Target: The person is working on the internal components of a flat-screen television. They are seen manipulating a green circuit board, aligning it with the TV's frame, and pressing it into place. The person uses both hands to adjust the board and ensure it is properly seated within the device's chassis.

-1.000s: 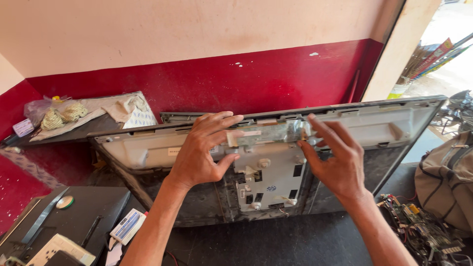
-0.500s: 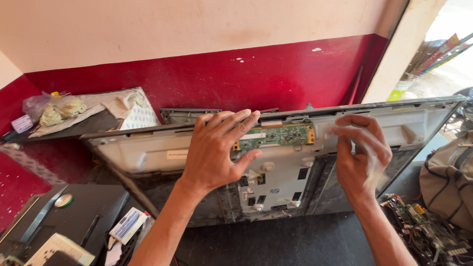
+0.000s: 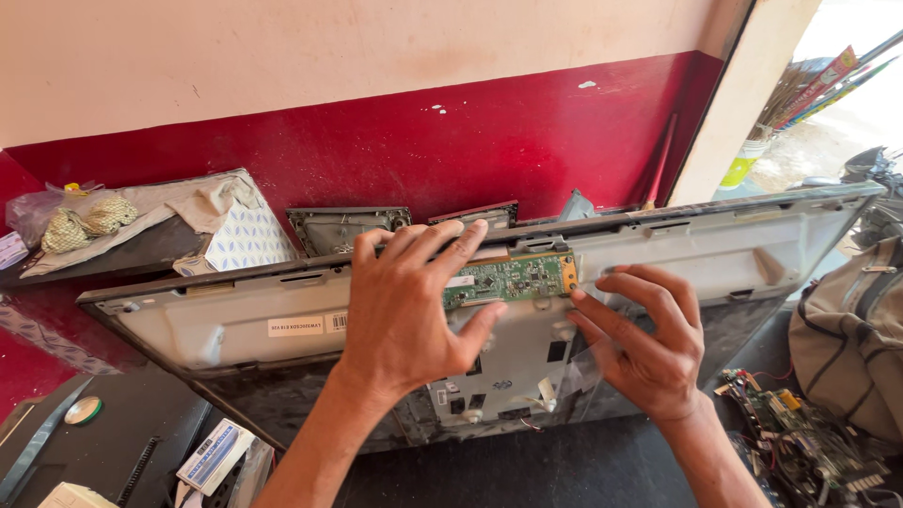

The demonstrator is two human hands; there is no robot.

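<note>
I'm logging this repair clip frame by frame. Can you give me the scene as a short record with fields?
Setting: bench against a red wall
Main item: TV panel, back side up, tilted
Left hand: flat on the panel, fingers at the green board
Right hand: on clear film beside the metal plate
Right edge: grey bag, loose boards

Daylight is pouring in from my right, overexposing the doorway (image 3: 847, 103) there. The scene is staying bright and mostly sharp. My hands are throwing soft shadows; straight edges are bowing slightly near the frame borders.
</note>
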